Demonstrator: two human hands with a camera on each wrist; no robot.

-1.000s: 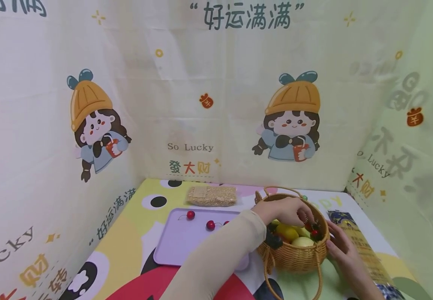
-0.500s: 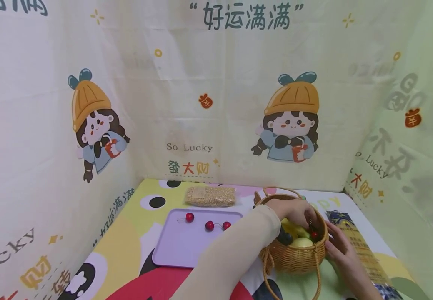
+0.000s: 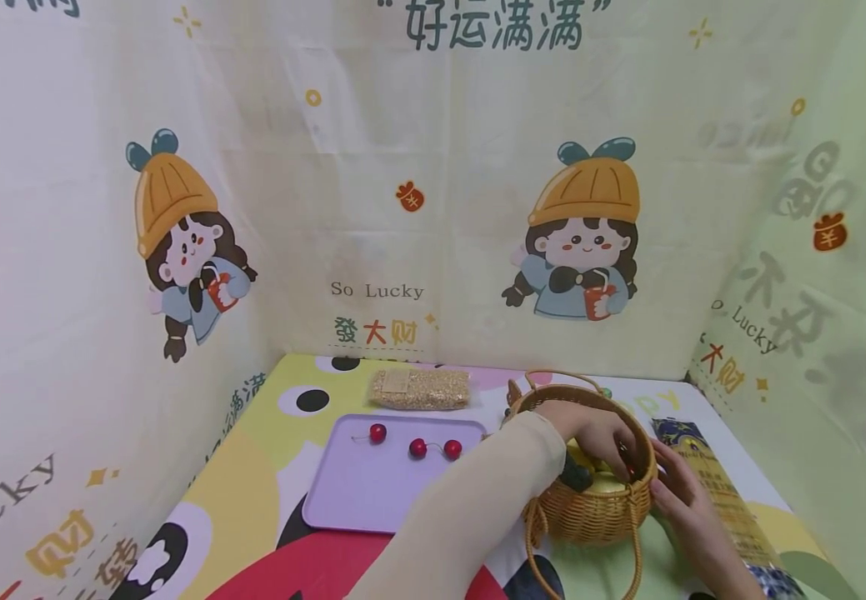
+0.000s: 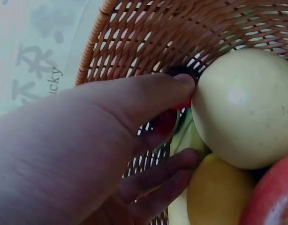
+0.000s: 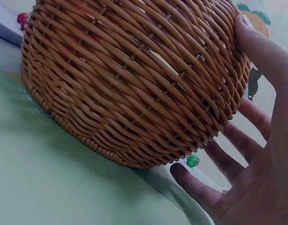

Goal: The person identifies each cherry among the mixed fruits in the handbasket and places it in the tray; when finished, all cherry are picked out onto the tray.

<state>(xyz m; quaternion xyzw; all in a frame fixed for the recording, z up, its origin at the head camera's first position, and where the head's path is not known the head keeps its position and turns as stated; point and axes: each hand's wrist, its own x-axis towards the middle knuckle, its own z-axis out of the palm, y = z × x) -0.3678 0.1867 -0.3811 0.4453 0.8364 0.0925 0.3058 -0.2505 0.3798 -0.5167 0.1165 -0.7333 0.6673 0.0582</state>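
Left: 3 cherries (image 3: 417, 448) lie on your lilac tray (image 3: 357, 496), 2 near each other and 1 farther off; judged as set out already.

Middle: your left hand (image 3: 599, 433) is down inside the wicker basket (image 3: 590, 518). Thumb and fingers stand apart around glossy red fruit (image 4: 163, 123), cherry-like, near the basket wall; contact is partly hidden, so cannot tell whether you have hold of it. Judged partway: this fruit seems left to deal with. Count inside unclear. Pale round fruit (image 4: 245, 108) sits just beside.

Right: your right hand (image 3: 682, 490) has its fingers spread, thumb touching the basket's side, apparently steadying it.
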